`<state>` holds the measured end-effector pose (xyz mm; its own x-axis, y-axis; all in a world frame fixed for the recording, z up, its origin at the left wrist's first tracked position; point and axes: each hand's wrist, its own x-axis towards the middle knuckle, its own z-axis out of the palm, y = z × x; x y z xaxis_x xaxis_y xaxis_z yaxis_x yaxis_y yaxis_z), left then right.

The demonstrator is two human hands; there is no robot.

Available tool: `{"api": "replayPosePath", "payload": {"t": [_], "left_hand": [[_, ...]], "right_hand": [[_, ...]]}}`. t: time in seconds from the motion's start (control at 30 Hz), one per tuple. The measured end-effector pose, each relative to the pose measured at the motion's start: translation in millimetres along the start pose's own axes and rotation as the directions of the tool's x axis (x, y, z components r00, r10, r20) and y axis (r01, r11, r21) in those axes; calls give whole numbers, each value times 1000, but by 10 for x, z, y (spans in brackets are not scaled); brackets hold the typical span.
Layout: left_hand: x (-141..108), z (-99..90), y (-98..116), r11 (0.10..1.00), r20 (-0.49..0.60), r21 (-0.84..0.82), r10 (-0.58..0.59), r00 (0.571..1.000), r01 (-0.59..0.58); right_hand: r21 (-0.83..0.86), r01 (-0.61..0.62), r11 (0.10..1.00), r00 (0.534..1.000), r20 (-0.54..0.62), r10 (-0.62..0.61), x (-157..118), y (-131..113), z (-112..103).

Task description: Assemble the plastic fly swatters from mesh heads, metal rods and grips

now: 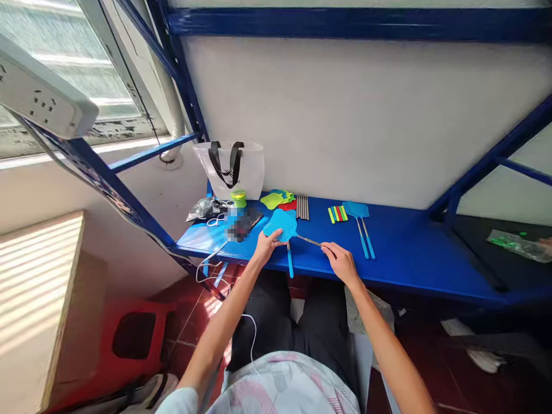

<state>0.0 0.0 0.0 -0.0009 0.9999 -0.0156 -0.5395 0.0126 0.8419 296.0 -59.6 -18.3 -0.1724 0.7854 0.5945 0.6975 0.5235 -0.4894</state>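
Note:
A blue fly swatter is held just above the front part of the table. My left hand grips the edge of its mesh head. My right hand is closed on the far end of its thin metal rod, and a coloured grip, if there is one, is hidden in the fingers. Below the mesh head, a blue handle points toward me past the table edge; its upper end is covered. To the right lie two blue swatters with metal rods and blue handles.
On the blue table lie yellow-green and red swatter heads, metal rods and short coloured handles. A phone-like device, green tub and white bag are left. Blue frame posts rise at the sides.

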Motion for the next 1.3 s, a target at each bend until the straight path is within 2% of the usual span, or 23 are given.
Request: {"api": "replayPosePath", "payload": {"t": [0.13,0.3,0.53,0.63,0.77,0.9,1.1,1.3], "left_hand": [[-7,-7,-7,998,28,49,32,999,-33],[-45,-6,-3,992,96,107,54,994,-64],[-115,-16,19,974,279,228,-48,959,-17],[-128,-26,20,970,311,239,-45,949,-32],[-136,-40,34,960,319,277,-44,947,-49],[-163,-14,80,926,384,375,-122,915,-34],[-194,33,132,921,402,384,-111,909,-58],[-183,21,130,914,452,401,-132,882,-69]], "right_hand": [[-68,-9,998,1000,-11,8,-12,-40,-5],[-159,49,986,998,-40,-56,15,-128,-51],[-325,113,939,983,-99,-152,22,-224,-30],[-371,137,918,971,-131,-198,36,-260,4],[-353,171,920,968,-116,-224,49,-267,37],[-270,208,940,969,-77,-237,4,-224,56],[-190,170,967,976,-104,-192,-76,-181,71],[-254,178,951,974,-95,-207,-62,-212,62]]}}
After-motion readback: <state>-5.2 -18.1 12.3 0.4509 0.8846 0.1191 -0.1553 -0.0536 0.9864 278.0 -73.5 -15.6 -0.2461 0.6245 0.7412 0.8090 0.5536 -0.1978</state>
